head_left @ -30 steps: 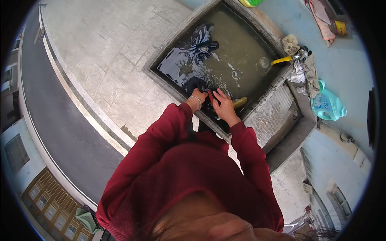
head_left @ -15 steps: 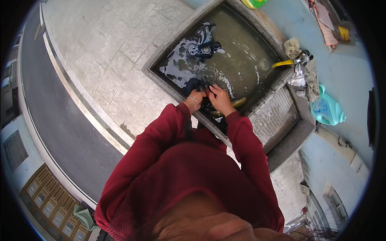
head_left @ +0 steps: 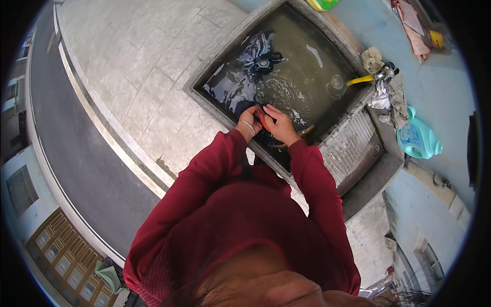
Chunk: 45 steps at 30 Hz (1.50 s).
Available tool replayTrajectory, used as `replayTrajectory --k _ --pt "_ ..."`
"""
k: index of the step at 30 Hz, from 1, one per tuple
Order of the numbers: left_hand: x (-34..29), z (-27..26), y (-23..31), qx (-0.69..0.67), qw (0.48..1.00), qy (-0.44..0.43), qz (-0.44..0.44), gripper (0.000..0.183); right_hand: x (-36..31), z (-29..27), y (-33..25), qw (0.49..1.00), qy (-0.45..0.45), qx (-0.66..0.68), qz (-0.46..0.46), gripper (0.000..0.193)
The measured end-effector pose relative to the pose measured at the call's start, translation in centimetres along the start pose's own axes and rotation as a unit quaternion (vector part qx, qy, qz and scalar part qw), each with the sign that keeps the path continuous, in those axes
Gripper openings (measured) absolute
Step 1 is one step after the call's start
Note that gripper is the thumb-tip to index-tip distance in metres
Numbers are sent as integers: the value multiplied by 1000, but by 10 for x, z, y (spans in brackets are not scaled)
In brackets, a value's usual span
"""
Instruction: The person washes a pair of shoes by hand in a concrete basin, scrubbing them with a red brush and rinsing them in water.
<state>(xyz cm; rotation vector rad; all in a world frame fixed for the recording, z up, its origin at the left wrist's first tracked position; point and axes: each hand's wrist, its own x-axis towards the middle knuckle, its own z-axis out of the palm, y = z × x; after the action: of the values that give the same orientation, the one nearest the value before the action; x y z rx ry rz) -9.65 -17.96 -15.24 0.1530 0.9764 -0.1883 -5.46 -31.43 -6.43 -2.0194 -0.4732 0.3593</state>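
Both my hands are close together over the near left corner of a concrete basin (head_left: 335,36) of murky water. My left hand (head_left: 248,123), with a pale bracelet on the wrist, is closed on a dark wet item (head_left: 244,106), possibly cloth. My right hand (head_left: 281,126) is closed on a red-orange piece (head_left: 262,118) between the hands; whether it belongs to the dark item I cannot tell. Farther out, a dark, pale-patterned wet bundle (head_left: 260,53) lies partly under water. A yellowish curved thing (head_left: 306,131) shows beside my right wrist.
A ribbed washboard slab (head_left: 349,148) adjoins the basin at right. A yellow spout (head_left: 360,80) reaches over the water. Along the ledge sit a scrubber (head_left: 372,60), a grey rag (head_left: 396,97) and a turquoise jug (head_left: 418,138). Paving (head_left: 148,97) and a road (head_left: 92,138) lie left.
My hands have shifted slightly and more of the red-orange piece shows between them. The water's ripples have changed. The yellowish thing sits lower in the water.
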Motion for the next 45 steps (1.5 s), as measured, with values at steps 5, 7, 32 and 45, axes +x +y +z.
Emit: replayTrajectory --k 5,7,32,45 --pt "-7 21 -16 76 993 85 41 42 10 31 8 989 35 -144 8 32" --pt "-4 18 -13 126 987 100 -5 44 45 34 14 985 3 -141 95 30" --pt "-20 43 -21 332 943 -10 -3 56 -6 -16 54 878 236 352 222 29" --pt "-8 31 -31 405 909 73 64 44 38 8 21 959 77 -272 28 34"
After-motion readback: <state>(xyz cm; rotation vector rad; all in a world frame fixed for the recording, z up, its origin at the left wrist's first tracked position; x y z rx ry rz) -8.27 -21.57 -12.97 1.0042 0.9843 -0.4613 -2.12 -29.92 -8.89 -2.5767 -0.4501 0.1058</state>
